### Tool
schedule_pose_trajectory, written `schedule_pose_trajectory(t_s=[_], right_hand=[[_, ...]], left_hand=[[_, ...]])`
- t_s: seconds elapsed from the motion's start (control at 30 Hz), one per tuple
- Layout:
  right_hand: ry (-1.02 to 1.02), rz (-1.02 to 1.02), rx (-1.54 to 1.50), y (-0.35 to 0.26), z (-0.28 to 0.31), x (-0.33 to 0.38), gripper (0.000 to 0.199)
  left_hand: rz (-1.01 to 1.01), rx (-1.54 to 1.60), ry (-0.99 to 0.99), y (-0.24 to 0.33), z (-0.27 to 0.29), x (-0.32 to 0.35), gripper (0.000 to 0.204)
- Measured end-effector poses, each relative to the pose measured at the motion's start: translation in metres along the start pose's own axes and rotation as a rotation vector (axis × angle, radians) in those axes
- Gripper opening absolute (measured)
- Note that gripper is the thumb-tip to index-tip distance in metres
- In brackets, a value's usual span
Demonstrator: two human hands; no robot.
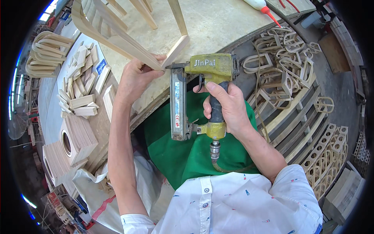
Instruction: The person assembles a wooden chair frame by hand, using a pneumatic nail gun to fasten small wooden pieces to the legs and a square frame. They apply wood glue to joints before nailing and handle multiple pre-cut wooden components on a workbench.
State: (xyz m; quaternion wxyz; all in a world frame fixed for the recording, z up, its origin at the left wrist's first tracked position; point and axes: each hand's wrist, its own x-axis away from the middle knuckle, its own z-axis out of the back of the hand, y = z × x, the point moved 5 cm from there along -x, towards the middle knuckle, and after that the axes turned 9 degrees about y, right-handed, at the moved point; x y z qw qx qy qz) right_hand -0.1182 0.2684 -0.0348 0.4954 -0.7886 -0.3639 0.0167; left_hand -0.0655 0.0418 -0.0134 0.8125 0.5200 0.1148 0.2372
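The left hand (134, 76) is clamped on one curved wooden frame (128, 43) lying on the workbench (218, 23), just left of the one yellow nail gun (202, 93), whose nose touches the frame's corner, and the right hand (228, 105) is wrapped tight round the gun's grip.

Nail gun (202, 93) lies right of wooden frame (128, 43), on workbench (218, 23).

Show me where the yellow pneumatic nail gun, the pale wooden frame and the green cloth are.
yellow pneumatic nail gun (210, 66), head view, on its yellow body
pale wooden frame (128, 46), head view, on its long rail
green cloth (175, 156), head view, on its middle
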Motion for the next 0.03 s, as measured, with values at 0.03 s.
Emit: schedule_pose_trajectory(t_s=[0.03], right_hand=[[0.012, 0.005, -0.009, 0.0007, -0.0003, 0.0, 0.026]], left_hand=[[-0.015, 0.05, -0.016, -0.0034, 0.0, -0.0009, 0.029]])
